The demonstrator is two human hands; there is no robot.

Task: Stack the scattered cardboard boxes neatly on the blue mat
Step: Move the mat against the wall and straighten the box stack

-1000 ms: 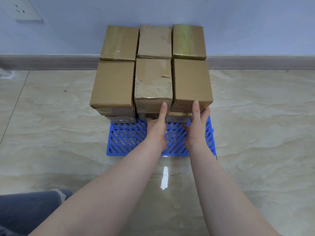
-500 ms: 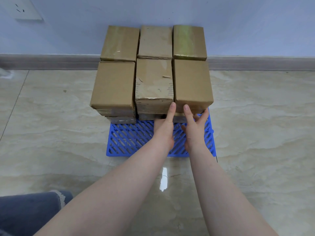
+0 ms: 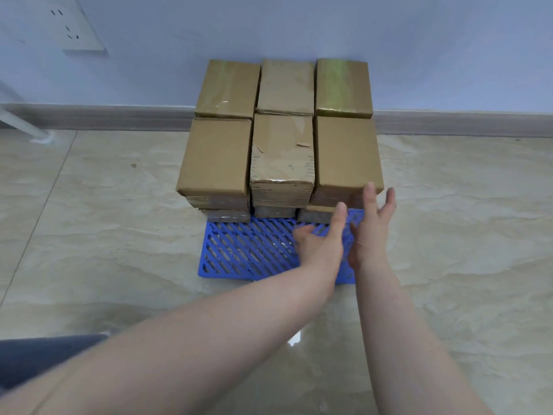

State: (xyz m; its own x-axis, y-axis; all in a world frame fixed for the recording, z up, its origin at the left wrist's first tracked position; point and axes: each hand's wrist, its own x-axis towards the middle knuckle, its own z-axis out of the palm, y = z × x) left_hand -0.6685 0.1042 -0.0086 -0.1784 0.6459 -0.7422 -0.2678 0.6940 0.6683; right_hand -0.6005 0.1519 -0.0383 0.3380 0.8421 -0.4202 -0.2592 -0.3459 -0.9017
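Several brown cardboard boxes stand stacked in two rows of three on the blue lattice mat (image 3: 248,250), close to the wall. The front right box (image 3: 347,154) sits on top of lower boxes. My right hand (image 3: 372,226) is raised at that box's near right corner with fingers spread, fingertips at its lower edge. My left hand (image 3: 321,241) hovers over the mat in front of the same stack, index finger pointing up at the bottom box (image 3: 314,215). Neither hand grips anything. The front middle box (image 3: 281,151) has torn tape.
The stack backs onto a pale wall with a grey skirting board (image 3: 119,116). A wall socket (image 3: 73,23) is at the upper left. Glossy beige floor tiles (image 3: 463,220) surround the mat. A jeans-clad knee (image 3: 39,357) shows at the lower left.
Both hands have slid to the right along the front of the stack, from the middle box to the front right corner. The boxes have not visibly shifted.
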